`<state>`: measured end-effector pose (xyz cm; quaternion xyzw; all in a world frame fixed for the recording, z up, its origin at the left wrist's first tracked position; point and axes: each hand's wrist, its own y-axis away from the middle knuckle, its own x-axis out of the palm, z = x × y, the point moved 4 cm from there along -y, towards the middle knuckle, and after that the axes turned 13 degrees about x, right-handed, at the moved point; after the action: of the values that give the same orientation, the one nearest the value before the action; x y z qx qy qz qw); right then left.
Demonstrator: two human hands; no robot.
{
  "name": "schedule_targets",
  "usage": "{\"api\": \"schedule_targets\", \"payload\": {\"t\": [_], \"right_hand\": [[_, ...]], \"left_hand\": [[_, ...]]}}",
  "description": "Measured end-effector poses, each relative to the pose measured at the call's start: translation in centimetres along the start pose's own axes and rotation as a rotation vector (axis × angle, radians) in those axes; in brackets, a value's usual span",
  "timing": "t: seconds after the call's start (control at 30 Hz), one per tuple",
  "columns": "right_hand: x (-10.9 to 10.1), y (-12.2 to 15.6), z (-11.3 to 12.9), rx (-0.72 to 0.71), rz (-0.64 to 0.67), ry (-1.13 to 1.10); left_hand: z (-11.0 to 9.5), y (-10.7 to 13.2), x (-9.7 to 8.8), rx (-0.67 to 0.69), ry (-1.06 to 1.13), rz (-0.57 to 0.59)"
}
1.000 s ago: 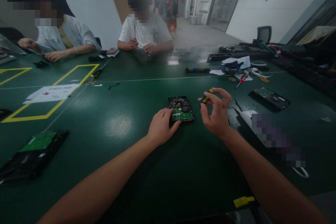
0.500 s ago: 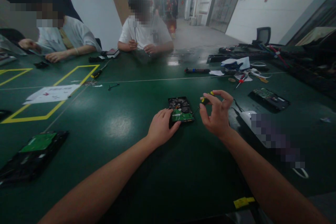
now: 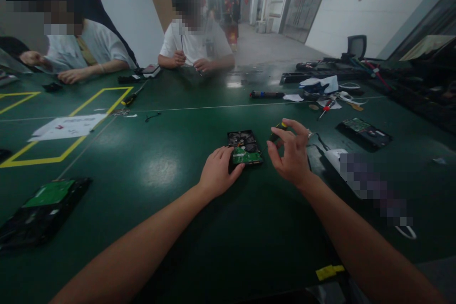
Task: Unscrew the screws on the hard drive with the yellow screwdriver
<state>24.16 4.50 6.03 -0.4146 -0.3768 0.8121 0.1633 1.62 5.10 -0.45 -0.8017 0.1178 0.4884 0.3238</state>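
A black hard drive with a green circuit board on top lies on the green table in front of me. My left hand rests on its near left corner, fingers curled over the edge, holding it down. My right hand is just right of the drive, fingers pinched round the black and yellow handle of a small screwdriver. The screwdriver's tip points down toward the drive's right edge and is hard to see.
Another drive with a green board lies near left, a third at right. Papers and yellow tape lines lie at left; tools and cables clutter the far right. Two people sit across the table, working with their own hands.
My right hand has shifted slightly left and down with the screwdriver, fingers re-gripping the handle. The left hand has stayed on the drive.
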Motion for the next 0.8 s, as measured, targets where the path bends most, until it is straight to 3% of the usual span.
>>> {"api": "schedule_targets", "payload": {"t": [0.8], "right_hand": [[-0.13, -0.06, -0.14, -0.007, -0.015, -0.046]], "left_hand": [[0.03, -0.04, 0.13, 0.009, -0.012, -0.011]]}}
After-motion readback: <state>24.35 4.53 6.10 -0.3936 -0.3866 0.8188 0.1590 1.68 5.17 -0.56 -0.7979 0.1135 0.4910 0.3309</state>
